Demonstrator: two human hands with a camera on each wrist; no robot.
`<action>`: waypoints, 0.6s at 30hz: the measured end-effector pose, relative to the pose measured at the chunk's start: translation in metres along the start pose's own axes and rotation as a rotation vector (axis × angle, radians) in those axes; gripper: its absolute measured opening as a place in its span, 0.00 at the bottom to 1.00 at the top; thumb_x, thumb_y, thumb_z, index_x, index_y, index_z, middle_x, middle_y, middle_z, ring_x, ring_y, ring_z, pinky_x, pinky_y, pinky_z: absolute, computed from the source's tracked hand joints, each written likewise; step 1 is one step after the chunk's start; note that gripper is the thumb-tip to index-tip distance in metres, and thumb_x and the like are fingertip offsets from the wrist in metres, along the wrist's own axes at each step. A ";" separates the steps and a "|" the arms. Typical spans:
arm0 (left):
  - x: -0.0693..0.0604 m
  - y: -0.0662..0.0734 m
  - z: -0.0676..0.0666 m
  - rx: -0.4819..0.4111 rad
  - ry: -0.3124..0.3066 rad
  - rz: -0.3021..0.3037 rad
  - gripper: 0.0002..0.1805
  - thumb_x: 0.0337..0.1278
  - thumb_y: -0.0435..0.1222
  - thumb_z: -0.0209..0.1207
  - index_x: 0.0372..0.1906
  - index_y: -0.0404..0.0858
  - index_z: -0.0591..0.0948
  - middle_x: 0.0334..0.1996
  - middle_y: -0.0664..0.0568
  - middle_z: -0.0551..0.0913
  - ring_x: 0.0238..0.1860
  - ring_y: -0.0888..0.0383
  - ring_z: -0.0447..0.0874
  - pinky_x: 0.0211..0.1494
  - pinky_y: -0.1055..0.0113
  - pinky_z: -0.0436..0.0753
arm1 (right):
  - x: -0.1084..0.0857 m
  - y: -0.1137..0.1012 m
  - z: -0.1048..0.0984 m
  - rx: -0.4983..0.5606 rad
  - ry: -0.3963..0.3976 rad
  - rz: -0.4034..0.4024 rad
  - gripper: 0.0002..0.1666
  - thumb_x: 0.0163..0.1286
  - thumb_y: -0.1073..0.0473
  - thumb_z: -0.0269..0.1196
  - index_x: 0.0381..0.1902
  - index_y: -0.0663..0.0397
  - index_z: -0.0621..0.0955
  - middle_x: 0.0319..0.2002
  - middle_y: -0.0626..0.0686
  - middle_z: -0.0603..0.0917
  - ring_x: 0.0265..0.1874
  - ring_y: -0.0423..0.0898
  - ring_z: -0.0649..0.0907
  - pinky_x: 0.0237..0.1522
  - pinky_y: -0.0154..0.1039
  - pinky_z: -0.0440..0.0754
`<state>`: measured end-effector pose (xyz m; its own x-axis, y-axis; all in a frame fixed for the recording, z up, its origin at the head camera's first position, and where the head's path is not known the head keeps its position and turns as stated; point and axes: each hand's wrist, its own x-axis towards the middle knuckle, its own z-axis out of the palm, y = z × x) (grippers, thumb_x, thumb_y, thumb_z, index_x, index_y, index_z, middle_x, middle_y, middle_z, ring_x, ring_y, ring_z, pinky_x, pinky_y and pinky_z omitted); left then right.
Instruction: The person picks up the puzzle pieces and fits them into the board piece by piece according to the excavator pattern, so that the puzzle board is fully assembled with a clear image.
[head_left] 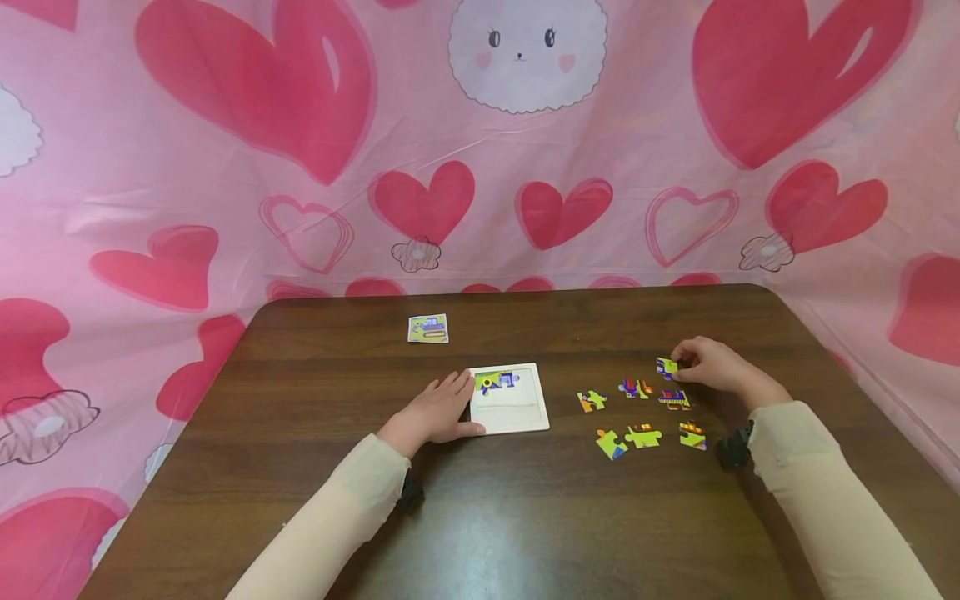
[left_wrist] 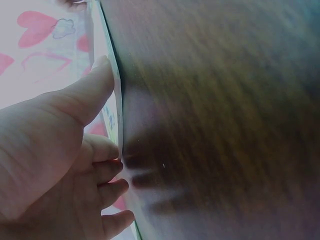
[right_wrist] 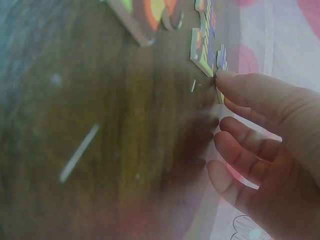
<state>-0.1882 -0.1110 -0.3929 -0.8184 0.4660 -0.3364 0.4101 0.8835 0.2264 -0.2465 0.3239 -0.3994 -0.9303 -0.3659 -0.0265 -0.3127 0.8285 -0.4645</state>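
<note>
Sleeves (head_left: 330, 517), brown table (head_left: 540, 525), pink backdrop (head_left: 495, 142)

The puzzle tray (head_left: 513, 418) is white, its fitted pieces (head_left: 508, 380) lime green, purple and yellow. Right of the tray, loose pieces (head_left: 643, 437) mix lime green with orange, purple and red. Beyond the tray, the card (head_left: 427, 328) is green and blue, the cloth (head_left: 487, 142) pink with red hearts. Beneath the tray, the table (head_left: 487, 517) is grained brown.
</note>
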 end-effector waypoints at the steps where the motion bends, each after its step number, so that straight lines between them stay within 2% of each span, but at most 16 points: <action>1: 0.000 0.000 0.000 0.000 -0.002 -0.001 0.46 0.56 0.56 0.55 0.70 0.32 0.54 0.71 0.43 0.48 0.70 0.47 0.44 0.67 0.51 0.48 | 0.000 0.000 0.000 -0.001 0.003 -0.004 0.12 0.54 0.64 0.68 0.34 0.65 0.77 0.31 0.56 0.75 0.30 0.51 0.73 0.35 0.48 0.73; 13: 0.000 -0.001 0.001 0.006 0.003 0.008 0.46 0.56 0.56 0.54 0.70 0.32 0.53 0.71 0.42 0.48 0.70 0.47 0.44 0.67 0.51 0.49 | 0.002 -0.001 0.001 -0.013 0.024 -0.025 0.10 0.53 0.66 0.68 0.30 0.64 0.77 0.29 0.54 0.77 0.28 0.49 0.74 0.33 0.47 0.73; 18: 0.001 -0.001 0.001 -0.006 0.001 0.006 0.46 0.56 0.56 0.54 0.70 0.32 0.53 0.71 0.43 0.48 0.70 0.47 0.44 0.67 0.51 0.48 | 0.003 -0.003 0.000 0.024 0.028 0.000 0.10 0.54 0.66 0.67 0.31 0.65 0.77 0.27 0.52 0.78 0.28 0.48 0.76 0.34 0.47 0.75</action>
<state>-0.1889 -0.1118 -0.3944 -0.8162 0.4714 -0.3339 0.4127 0.8803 0.2341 -0.2488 0.3203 -0.3984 -0.9354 -0.3535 -0.0024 -0.3079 0.8181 -0.4857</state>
